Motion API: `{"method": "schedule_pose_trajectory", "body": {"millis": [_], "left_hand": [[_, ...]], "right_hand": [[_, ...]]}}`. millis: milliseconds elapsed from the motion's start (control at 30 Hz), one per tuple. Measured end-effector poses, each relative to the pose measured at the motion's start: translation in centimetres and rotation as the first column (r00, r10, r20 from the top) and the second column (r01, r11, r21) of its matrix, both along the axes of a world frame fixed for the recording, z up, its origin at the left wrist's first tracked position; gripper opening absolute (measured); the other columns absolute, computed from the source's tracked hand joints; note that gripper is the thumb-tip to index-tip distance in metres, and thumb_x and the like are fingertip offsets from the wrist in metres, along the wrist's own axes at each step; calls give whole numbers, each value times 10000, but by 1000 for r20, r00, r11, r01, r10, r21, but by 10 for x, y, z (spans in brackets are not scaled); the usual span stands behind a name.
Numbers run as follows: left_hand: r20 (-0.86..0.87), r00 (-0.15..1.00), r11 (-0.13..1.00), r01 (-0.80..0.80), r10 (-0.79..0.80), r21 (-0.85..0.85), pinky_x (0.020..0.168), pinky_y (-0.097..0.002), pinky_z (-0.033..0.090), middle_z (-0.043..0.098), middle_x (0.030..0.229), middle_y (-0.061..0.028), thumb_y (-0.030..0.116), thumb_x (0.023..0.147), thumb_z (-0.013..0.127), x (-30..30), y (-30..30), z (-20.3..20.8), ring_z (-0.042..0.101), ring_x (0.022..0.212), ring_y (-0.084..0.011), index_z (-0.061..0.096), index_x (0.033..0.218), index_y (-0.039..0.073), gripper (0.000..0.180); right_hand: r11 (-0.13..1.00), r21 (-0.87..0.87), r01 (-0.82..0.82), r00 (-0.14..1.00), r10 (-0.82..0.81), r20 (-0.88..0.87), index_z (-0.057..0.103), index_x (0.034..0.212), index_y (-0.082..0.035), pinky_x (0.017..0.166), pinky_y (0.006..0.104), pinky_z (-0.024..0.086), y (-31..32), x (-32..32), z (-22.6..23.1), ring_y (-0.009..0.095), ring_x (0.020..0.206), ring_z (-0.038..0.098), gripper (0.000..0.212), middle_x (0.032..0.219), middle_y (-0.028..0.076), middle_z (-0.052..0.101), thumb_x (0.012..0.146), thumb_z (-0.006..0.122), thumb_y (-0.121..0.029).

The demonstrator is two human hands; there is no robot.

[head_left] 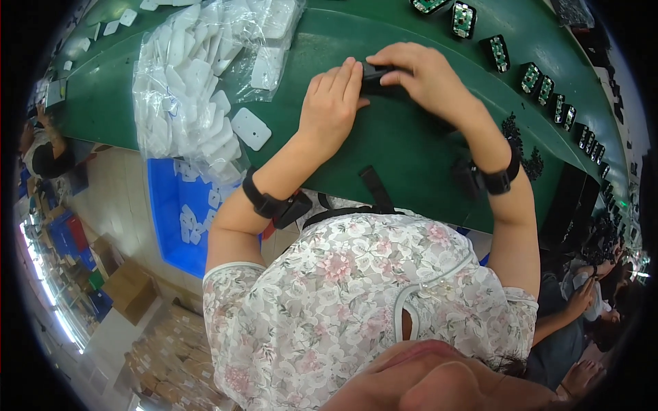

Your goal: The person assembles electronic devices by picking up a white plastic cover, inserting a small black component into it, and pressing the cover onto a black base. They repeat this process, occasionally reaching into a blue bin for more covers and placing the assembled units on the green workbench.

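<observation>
Far L of the L fingers & nearer the body: blue open plastic bin (159, 212) w/ white pcs inside. Next, clear plastic bag (236, 85) w/ lots of white flat rounded-corner plates (181, 130), also L of the fingers; one loose white flat plate w/ rounded corners (251, 129) lies btwn bag & L wrist, on the smooth green tabletop (411, 151). L hand (329, 106): fingers straight, side by side, tips at the L side of the small black hard-looking pc (373, 71), thumb out; can't tell if they grip or just steady it. The pc sits btwn both hands' fingertips, at or just above the tabletop, mostly covered. Visible part seems to run approx L–R, R end toward the R fingers; which end is the front, can't tell. Prob light, stiff, maybe a bit slick; best held by its long sides, w/ fingertips. R hand (430, 79): thumb & index closed in a pinch on its R part. R of the R fingers, a curved row of black boxy housings w/ green PCBs (499, 53); R & nearer the body, a pile of tiny black parts (532, 166).
</observation>
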State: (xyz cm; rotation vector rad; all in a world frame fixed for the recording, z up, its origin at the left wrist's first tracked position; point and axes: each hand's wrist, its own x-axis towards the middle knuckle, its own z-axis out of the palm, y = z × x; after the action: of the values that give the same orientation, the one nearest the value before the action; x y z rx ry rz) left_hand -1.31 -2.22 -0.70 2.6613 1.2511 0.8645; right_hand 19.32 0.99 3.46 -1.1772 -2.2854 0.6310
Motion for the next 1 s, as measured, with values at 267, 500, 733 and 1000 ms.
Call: {"method": "schedule_pose_trajectory", "body": {"millis": [267,500,733,1000], "left_hand": [[451,835,706,111,316,-700,661,-278,498,679,854,-88,184,886,654,-3,31,15,630,763,-164,639,1030,-42,268],[679,585,507,461,443,-728,686,-232,501,681,847,-96,247,898,653,0,18,23,640,748,-124,625,1047,-55,338],[746,357,518,551,562,-654,723,-241,503,670,959,-117,209,909,638,13,6,20,637,782,-138,574,1151,-52,362],[664,671,881,33,330,-472,700,-280,498,632,1045,-108,10,836,651,-31,-31,28,609,841,-171,517,1241,27,427]], "right_hand": [[845,-534,-5,854,-275,-443,598,1234,-70,787,274,501,7,5,4,141,894,616,397,1053,64,647,892,650,-266],[827,-562,1,696,-404,-594,526,1276,-29,970,290,427,-11,-10,16,153,1096,551,428,1183,84,586,892,652,-171],[867,-498,15,657,-384,-648,507,1280,-17,953,288,434,-13,-29,21,159,1073,559,445,1157,71,589,872,663,-102],[979,-140,147,977,-166,-137,520,1114,-4,815,332,495,94,-5,40,249,942,614,362,1010,148,627,786,673,-12]]}}
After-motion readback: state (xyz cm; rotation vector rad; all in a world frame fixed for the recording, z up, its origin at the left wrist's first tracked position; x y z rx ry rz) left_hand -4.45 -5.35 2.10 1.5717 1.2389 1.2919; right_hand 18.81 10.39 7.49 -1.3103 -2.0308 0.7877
